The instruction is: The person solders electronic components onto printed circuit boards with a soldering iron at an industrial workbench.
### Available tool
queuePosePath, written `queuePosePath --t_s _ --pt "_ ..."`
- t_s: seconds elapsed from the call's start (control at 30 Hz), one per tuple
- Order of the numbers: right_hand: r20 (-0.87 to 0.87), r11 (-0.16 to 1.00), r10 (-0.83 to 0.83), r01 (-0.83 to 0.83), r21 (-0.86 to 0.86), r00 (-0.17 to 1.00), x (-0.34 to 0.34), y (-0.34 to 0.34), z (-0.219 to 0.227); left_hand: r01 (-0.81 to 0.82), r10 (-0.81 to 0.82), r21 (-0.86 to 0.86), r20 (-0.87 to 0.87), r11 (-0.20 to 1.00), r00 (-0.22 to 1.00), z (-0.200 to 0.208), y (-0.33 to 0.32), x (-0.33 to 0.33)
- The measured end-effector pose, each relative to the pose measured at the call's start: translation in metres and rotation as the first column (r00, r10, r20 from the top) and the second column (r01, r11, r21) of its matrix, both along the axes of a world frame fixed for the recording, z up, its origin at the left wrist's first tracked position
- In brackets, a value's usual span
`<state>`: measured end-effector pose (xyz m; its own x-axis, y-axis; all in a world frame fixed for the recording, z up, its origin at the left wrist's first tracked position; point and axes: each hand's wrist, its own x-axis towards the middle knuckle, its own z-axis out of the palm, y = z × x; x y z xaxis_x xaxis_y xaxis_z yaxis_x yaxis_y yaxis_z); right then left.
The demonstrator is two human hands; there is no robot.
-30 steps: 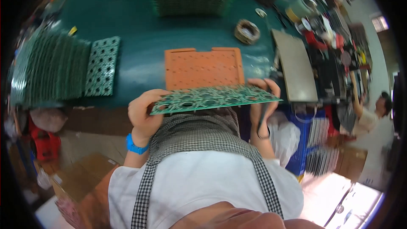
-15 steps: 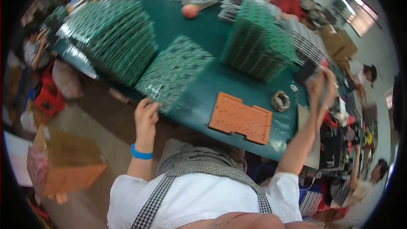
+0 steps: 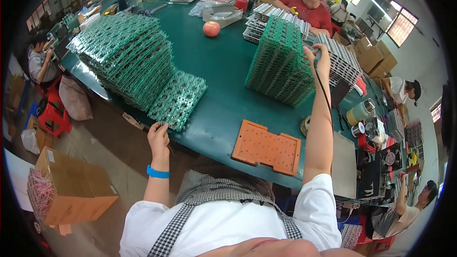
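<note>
At the near left edge of the table, my left hand (image 3: 159,137) pinches the near corner of a green circuit board panel (image 3: 180,99). That panel rests against the front of a tall, leaning stack of similar circuit boards (image 3: 126,54). My right hand (image 3: 318,57) is stretched far forward, its fingers closed round a thin tool with a dark cable (image 3: 325,93) trailing back over the forearm. The tool's tip is hard to make out. Just left of this hand is a second stack of green boards (image 3: 278,66). An orange perforated plate (image 3: 266,147) lies nearer to me.
An apple (image 3: 211,29) sits mid-table. Stacks of pale slotted panels (image 3: 340,59) stand behind the right stack. A tape roll (image 3: 304,126) is partly behind my forearm; a wire spool (image 3: 358,129) is farther right. A person in red (image 3: 309,7) sits opposite. A cardboard box (image 3: 78,185) stands on the floor.
My right hand has swung left and forward, from the table's right side to beside the right stack, with the cable trailing. The panel at my left hand has come lower, closer to the left stack.
</note>
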<state>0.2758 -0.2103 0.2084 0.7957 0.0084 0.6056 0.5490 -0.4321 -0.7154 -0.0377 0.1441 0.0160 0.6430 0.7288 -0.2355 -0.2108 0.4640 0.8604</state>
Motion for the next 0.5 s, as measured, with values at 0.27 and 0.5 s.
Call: queuePosePath --t_s 0.27,0.5 --pt "-0.085 0.988 0.08 -0.068 0.137 0.993 0.015 0.006 -0.002 0.001 0.012 0.134 -0.095 0.991 0.995 -0.003 -0.003 0.004" --pt "-0.197 0.88 0.117 -0.01 0.475 0.974 0.027 0.009 0.003 0.033 -0.019 0.082 -0.163 0.996 0.986 -0.001 0.003 0.005"
